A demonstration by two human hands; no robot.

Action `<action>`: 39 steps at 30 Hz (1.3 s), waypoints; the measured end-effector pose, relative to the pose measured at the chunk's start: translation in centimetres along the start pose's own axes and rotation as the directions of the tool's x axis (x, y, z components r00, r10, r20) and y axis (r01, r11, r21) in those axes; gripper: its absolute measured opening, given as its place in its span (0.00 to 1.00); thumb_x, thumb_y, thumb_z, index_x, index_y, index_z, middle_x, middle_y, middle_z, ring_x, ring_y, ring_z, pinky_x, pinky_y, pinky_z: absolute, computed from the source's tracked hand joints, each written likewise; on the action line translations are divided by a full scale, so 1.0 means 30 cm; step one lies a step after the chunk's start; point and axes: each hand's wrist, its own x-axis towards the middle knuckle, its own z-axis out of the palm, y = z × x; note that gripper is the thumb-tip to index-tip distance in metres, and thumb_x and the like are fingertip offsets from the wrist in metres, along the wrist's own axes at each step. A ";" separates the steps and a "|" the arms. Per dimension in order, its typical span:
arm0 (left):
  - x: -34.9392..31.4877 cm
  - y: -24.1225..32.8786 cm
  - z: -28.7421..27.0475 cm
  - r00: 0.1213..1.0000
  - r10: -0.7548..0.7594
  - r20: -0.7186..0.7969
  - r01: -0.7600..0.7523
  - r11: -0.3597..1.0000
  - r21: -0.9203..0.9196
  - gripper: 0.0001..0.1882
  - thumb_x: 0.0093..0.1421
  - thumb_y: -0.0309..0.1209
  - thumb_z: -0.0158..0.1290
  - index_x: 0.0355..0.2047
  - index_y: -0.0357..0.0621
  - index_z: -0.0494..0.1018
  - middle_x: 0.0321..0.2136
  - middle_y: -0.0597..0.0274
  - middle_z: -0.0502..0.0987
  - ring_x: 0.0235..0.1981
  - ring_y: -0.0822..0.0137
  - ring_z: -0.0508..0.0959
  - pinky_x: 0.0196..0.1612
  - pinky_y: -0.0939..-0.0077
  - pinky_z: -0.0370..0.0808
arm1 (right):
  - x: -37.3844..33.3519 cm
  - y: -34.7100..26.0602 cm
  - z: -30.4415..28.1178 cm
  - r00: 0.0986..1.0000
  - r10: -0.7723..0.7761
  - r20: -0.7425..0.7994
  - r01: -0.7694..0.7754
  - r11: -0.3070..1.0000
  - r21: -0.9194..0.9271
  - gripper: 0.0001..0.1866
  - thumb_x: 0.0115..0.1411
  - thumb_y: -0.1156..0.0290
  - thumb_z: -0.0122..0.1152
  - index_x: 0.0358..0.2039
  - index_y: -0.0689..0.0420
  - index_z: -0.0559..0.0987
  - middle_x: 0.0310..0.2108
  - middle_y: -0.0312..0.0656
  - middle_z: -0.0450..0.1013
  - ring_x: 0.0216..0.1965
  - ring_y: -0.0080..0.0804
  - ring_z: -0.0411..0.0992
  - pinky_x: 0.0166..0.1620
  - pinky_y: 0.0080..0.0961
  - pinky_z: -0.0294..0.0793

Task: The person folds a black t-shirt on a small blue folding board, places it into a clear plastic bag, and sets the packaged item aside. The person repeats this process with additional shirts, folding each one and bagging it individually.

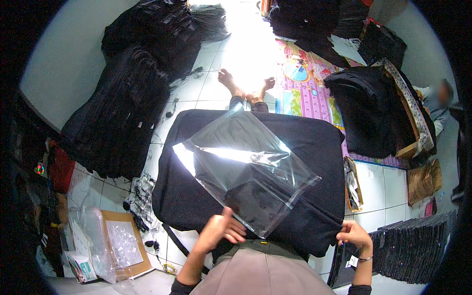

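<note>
A clear plastic bag (241,172) lies slantwise and glossy on black cloth (314,142), which spreads over a broad flat surface across my legs. My left hand (221,231) is beside the bag's near left edge, with its thumb raised and fingers apart, holding nothing that I can see. Over at the near right corner, my right hand (355,235) pinches the edge of a black cloth piece (314,221) that runs toward the bag's near corner. Whether this piece is separate from the cloth beneath cannot be made out.
Tall heaps of folded black cloth (118,108) rise at the left; another pile (364,108) is at the right by a wooden frame (413,118). Near right stands a row of black packs (413,246). Plastic sleeves and cardboard (123,246) lean near left. A person (437,105) sits far right.
</note>
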 end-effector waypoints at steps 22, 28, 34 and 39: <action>0.106 0.005 0.056 0.924 0.145 0.355 -0.141 0.989 -0.038 0.17 0.65 0.39 0.53 0.28 0.37 0.79 0.23 0.62 0.80 0.22 0.76 0.79 0.26 0.85 0.74 | 0.410 -0.145 0.352 0.516 -0.398 -0.759 0.523 0.847 -0.089 0.25 0.59 0.74 0.64 0.52 0.63 0.63 0.48 0.44 0.66 0.46 0.27 0.67 0.49 0.23 0.69; 0.132 0.010 0.127 0.897 0.195 0.398 -0.205 0.979 -0.016 0.19 0.66 0.40 0.52 0.27 0.36 0.79 0.23 0.63 0.80 0.22 0.77 0.77 0.28 0.85 0.73 | 0.340 -0.124 0.487 0.627 -0.346 -0.698 0.704 0.635 0.317 0.33 0.59 0.78 0.62 0.59 0.62 0.55 0.48 0.41 0.63 0.50 0.27 0.64 0.56 0.26 0.63; 0.132 0.021 0.093 0.898 0.403 0.176 -0.398 0.915 -0.068 0.22 0.67 0.39 0.46 0.22 0.36 0.75 0.23 0.54 0.80 0.25 0.69 0.80 0.27 0.79 0.75 | 0.396 -0.203 0.471 0.434 -0.612 -0.661 0.709 0.685 -0.170 0.27 0.64 0.76 0.52 0.61 0.68 0.56 0.57 0.56 0.64 0.60 0.45 0.62 0.63 0.29 0.55; 0.133 -0.029 0.057 0.886 0.341 -0.314 -0.388 0.916 -0.100 0.24 0.68 0.51 0.42 0.35 0.39 0.68 0.28 0.60 0.74 0.27 0.71 0.78 0.30 0.75 0.80 | 0.317 -0.187 0.537 0.411 -0.732 0.543 0.768 -0.042 -0.639 0.23 0.59 0.77 0.53 0.56 0.59 0.69 0.58 0.46 0.68 0.60 0.43 0.65 0.63 0.42 0.62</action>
